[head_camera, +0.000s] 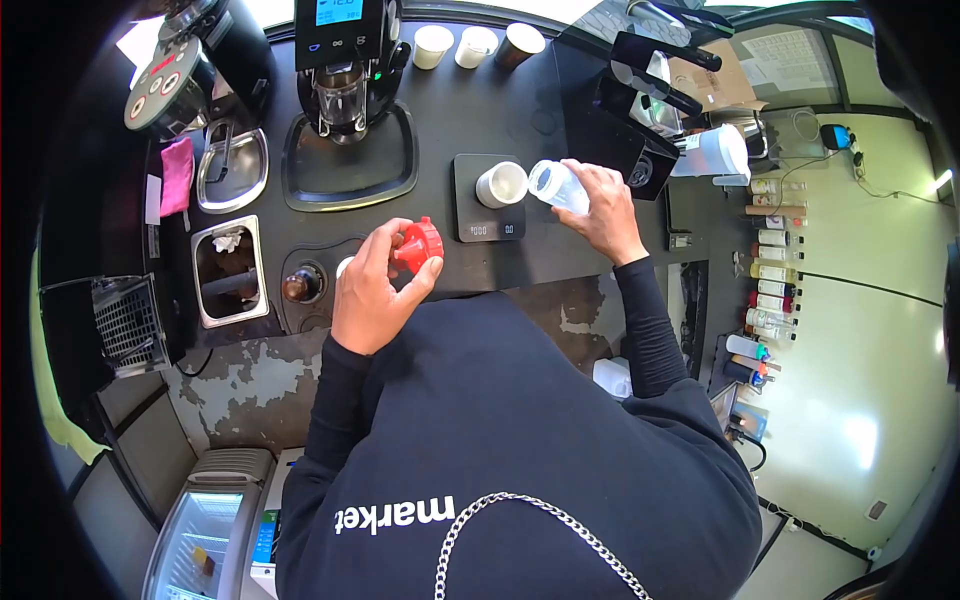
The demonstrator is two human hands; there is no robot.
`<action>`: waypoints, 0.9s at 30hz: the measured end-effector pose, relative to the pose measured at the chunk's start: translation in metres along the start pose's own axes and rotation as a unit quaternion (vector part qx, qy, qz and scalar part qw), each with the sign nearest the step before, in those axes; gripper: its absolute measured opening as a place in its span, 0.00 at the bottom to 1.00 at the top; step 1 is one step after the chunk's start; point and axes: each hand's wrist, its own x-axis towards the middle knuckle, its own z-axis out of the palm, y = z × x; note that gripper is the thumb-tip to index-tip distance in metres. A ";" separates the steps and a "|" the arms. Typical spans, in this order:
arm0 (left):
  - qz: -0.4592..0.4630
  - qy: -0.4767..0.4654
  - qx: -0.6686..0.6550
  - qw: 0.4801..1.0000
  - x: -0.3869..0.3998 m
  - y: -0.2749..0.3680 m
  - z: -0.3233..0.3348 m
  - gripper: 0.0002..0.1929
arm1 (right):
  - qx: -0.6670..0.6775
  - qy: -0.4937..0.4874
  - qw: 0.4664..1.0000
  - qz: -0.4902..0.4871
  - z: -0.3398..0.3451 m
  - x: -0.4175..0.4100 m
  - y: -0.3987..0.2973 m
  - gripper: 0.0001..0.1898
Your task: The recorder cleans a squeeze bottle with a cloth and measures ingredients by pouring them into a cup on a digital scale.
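Observation:
Between the thumb and fingers of my left hand [382, 292] is a red plastic nozzle cap [421, 246], held over the counter's front part. My right hand [607, 210] grips a translucent plastic bottle [562, 189] with no cap on it. The bottle is tilted, its open mouth close to the rim of a white cup [496, 187]. That cup rests on a black digital scale [466, 214] with a lit display. Whether liquid is flowing from the bottle I cannot tell.
A coffee grinder [337, 45] stands over a black tray [345, 176] at the back. Several cups, among them a white paper cup [433, 49], line the rear edge. Left lie a steel bin [261, 300], a tamper [301, 285] and a pink cloth [177, 176]. A lidded pitcher [716, 152] stands right.

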 end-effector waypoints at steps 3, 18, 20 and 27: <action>0.002 0.001 -0.009 1.000 -0.002 0.000 -0.001 0.25 | -0.010 -0.012 1.000 -0.001 0.003 0.000 0.000 0.39; 0.008 0.040 0.000 0.999 -0.011 -0.008 0.001 0.26 | -0.076 -0.033 0.996 -0.031 -0.004 0.003 -0.006 0.40; 0.009 0.038 0.000 0.999 -0.012 -0.009 0.002 0.26 | -0.078 -0.032 0.996 -0.031 -0.005 0.002 -0.006 0.40; 0.011 0.034 0.005 0.999 -0.015 -0.008 0.001 0.26 | -0.098 -0.029 0.994 -0.041 -0.013 0.004 -0.010 0.40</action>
